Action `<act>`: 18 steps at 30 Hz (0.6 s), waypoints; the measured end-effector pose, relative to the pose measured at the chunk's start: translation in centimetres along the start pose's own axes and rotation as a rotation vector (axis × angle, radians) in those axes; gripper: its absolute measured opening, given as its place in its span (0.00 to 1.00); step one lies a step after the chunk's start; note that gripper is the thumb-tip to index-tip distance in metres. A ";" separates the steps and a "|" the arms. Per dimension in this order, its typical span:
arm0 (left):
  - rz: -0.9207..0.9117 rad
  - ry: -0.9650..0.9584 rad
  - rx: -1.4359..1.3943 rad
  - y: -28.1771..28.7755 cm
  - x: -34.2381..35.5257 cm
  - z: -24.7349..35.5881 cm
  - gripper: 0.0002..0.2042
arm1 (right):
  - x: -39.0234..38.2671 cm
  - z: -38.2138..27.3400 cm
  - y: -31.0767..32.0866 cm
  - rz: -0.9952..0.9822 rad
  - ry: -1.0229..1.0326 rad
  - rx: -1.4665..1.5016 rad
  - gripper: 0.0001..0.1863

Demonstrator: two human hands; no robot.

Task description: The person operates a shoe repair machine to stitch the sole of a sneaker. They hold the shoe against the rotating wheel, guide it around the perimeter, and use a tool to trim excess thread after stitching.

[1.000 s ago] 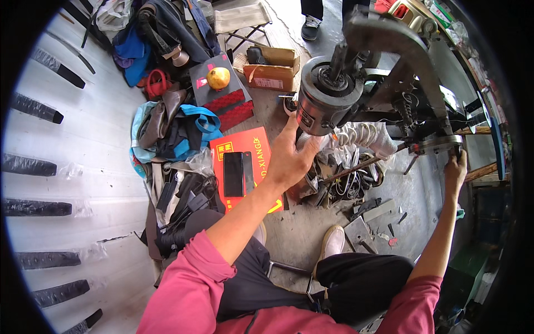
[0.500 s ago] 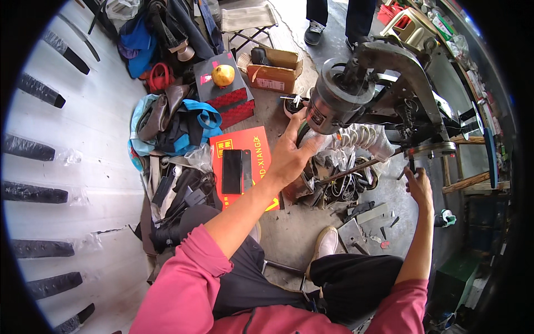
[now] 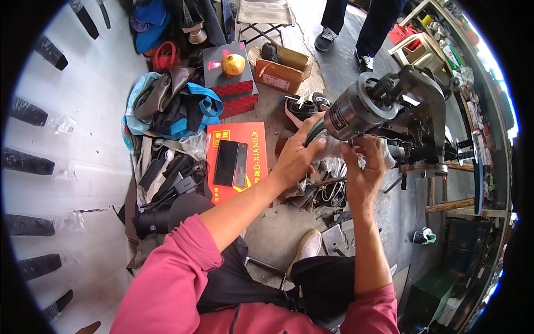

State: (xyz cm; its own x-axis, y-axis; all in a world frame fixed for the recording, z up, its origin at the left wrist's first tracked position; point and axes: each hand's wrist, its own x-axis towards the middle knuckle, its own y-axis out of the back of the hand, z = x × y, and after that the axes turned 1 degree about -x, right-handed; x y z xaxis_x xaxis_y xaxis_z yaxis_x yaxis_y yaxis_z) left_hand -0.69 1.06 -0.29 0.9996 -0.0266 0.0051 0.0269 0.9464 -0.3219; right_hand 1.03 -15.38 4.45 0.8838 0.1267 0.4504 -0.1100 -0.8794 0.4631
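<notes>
A whitish shoe with a green edge is held up against the underside of a black hand-cranked sewing machine's cylindrical metal head. My left hand grips it from the left, thumb and fingers closed round its green rim. My right hand lies over the shoe just below the head, thumb and fingertips pinched together. Whatever is between those fingertips is hidden. To its right sits the machine's wheel, with no hand on it. Much of the shoe is covered by my hands and the machine.
On the floor, a red sheet bears a black phone. Behind it are a box topped by a round fruit, a carton and dark sneakers. A green-and-white shoe lies right. Another person's legs stand beyond.
My right hand has left the wheel's crank and moved left and up to the shoe under the machine head. My left hand keeps its grip. The whole view has shifted slightly.
</notes>
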 end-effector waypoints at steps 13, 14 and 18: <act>0.002 -0.007 0.068 0.0 -0.1 1.1 0.32 | -1.3 0.3 1.6 -0.043 0.016 -0.053 0.08; 0.012 -0.039 0.087 0.0 -0.1 1.2 0.32 | -1.4 1.1 3.1 -0.098 -0.007 -0.123 0.08; 0.030 -0.042 0.029 -0.3 -0.3 1.4 0.29 | -0.8 6.8 12.6 -0.128 -0.392 -0.327 0.10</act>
State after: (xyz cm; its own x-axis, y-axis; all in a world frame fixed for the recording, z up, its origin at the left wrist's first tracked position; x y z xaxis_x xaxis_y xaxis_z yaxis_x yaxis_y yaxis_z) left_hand -1.01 1.21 1.11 0.9992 0.0144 0.0362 -0.0031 0.9556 -0.2947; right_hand 2.02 -29.65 4.72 0.9963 -0.0128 0.0845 -0.0712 -0.6709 0.7381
